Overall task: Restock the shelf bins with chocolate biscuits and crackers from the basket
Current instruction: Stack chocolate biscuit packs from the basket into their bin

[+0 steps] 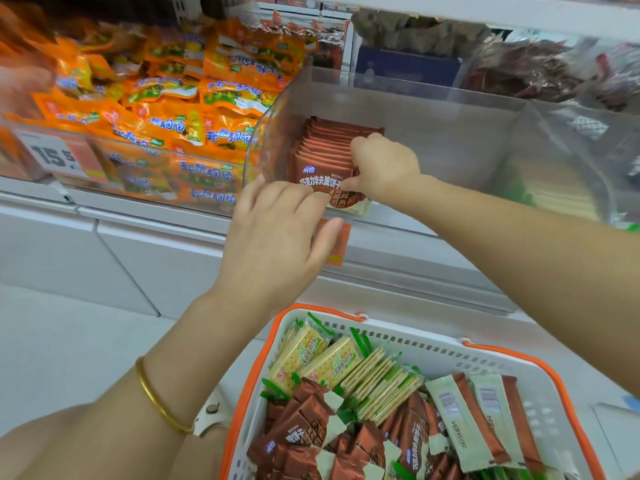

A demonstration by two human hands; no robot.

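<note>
basket (pixel 415 344) of crackers (pixel 346 367), bin (pixel 433 109) holding biscuits (pixel 325 150)

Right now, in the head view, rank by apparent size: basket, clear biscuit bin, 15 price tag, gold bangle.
Largest: basket and clear biscuit bin: alike; basket is nearer and cropped, so unranked.
Then 15 price tag.
Smallest: gold bangle.

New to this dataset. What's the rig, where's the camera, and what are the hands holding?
No robot: one camera worn on a person's head looks down at their bare hands. The right hand reaches into a clear shelf bin and grips a row of brown chocolate biscuit packs standing on edge. The left hand, fingers straight, is at the bin's front beside the front pack. Below sits an orange-rimmed basket with more of them and crackers. The neighbouring bin holds orange snack bags.
</note>
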